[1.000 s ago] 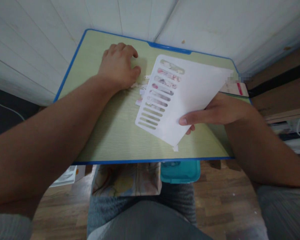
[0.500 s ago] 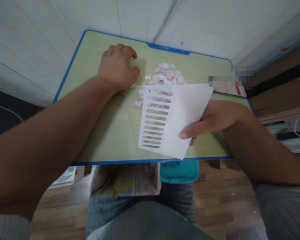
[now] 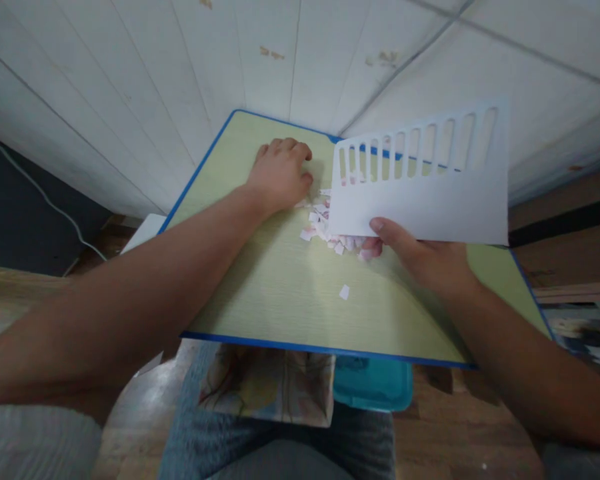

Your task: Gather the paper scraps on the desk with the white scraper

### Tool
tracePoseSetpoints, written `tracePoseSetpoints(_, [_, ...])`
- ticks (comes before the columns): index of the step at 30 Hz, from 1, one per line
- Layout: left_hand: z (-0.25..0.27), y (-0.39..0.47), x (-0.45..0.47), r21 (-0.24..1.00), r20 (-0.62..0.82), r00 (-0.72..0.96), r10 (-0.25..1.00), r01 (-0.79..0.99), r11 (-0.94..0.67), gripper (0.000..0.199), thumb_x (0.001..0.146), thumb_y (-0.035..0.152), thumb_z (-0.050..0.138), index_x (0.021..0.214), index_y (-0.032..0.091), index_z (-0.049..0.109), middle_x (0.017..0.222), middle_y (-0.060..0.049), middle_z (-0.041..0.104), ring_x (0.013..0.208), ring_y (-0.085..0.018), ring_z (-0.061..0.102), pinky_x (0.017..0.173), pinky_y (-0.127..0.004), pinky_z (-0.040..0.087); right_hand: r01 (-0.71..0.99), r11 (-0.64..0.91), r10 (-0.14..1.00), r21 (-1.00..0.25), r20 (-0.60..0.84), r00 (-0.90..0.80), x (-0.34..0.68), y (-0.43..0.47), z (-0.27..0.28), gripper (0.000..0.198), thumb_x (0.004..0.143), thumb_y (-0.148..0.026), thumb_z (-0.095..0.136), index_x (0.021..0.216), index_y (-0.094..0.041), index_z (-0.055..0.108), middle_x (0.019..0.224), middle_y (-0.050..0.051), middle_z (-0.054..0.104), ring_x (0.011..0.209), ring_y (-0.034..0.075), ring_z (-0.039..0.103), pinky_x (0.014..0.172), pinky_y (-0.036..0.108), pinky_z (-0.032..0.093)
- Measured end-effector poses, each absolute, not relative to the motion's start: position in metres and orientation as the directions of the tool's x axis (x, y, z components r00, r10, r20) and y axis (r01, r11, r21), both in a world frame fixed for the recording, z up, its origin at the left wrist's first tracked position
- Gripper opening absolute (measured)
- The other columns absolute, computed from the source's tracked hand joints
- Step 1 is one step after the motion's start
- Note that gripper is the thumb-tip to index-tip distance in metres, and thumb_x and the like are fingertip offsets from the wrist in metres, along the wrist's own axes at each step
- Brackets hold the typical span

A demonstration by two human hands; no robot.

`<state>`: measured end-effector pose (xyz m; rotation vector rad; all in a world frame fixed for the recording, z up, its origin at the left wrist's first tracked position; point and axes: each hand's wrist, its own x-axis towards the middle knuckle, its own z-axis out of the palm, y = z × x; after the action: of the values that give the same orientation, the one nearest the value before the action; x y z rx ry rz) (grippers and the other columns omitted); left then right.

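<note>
Dim light, pale sheen on tabletop [image 3: 280, 293], soft shadows, slotted sheet [image 3: 420, 210] slightly hazy, wide-angle stretch at edges

Smooth matt sheet [image 3: 430, 207] in my right hand [image 3: 425, 259]; paper scraps [image 3: 323, 230] near my left hand [image 3: 283, 175]; finely grained counter [image 3: 275, 287] beneath.

**Room in Front, Crowded Behind**

We could pass a hand over the near part of the table [image 3: 280, 303], skirting one loose scrap [image 3: 345, 292]. Beyond, our left hand [image 3: 281, 175], the scrap pile [image 3: 321, 225] and the slotted white sheet [image 3: 425, 208] in our right hand [image 3: 413, 257] obstruct us; the wall [image 3: 267, 80] bars the far side.
</note>
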<state>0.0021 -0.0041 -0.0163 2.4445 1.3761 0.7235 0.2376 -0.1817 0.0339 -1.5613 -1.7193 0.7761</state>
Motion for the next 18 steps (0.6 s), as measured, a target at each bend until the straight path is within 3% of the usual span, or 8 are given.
tracePoseSetpoints(6, [-0.015,-0.007,0.003,0.422,0.291,0.461,0.839,0.725,-0.545,0.076,0.097,0.074,0.055,0.162,0.036,0.07,0.155,-0.009,0.076,0.158,-0.048,0.048,0.133,-0.068,0.034,0.605,0.056,0.997,-0.794,0.012,-0.076,0.221,-0.185,0.027,0.049,0.102,-0.065,0.08,0.067,-0.031,0.068,0.084,0.006,0.086,0.074,0.029,0.079,0.084,0.048,0.072])
tracePoseSetpoints(12, [-0.007,-0.014,0.006,0.303,0.245,0.454,0.857,0.803,-0.513,0.046,0.111,0.044,0.061,0.148,0.02,0.074,0.16,-0.02,0.068,0.156,-0.043,0.057,0.131,-0.057,0.042,0.673,0.072,0.996,-0.736,0.02,-0.085,0.22,-0.184,0.019,0.049,0.103,-0.066,0.078,0.068,-0.031,0.073,0.078,0.004,0.083,0.076,0.03,0.08,0.088,0.049,0.07])
tracePoseSetpoints(14, [-0.007,-0.012,0.007,0.298,0.252,0.46,0.852,0.8,-0.52,0.044,0.112,0.042,0.064,0.148,0.019,0.073,0.16,-0.021,0.068,0.157,-0.043,0.057,0.131,-0.056,0.043,0.677,0.084,0.994,-0.731,0.012,-0.111,0.222,-0.187,0.02,0.046,0.102,-0.065,0.08,0.071,-0.031,0.077,0.073,0.004,0.08,0.072,0.029,0.078,0.088,0.049,0.07])
tracePoseSetpoints(18, [-0.012,-0.008,0.008,0.301,0.264,0.456,0.85,0.799,-0.521,0.043,0.112,0.044,0.067,0.147,0.021,0.073,0.16,-0.019,0.069,0.157,-0.043,0.057,0.131,-0.054,0.043,0.609,0.079,0.988,-0.789,-0.021,-0.155,0.226,-0.19,0.023,0.046,0.099,-0.066,0.083,0.075,-0.028,0.08,0.069,0.004,0.078,0.062,0.026,0.073,0.072,0.044,0.067])
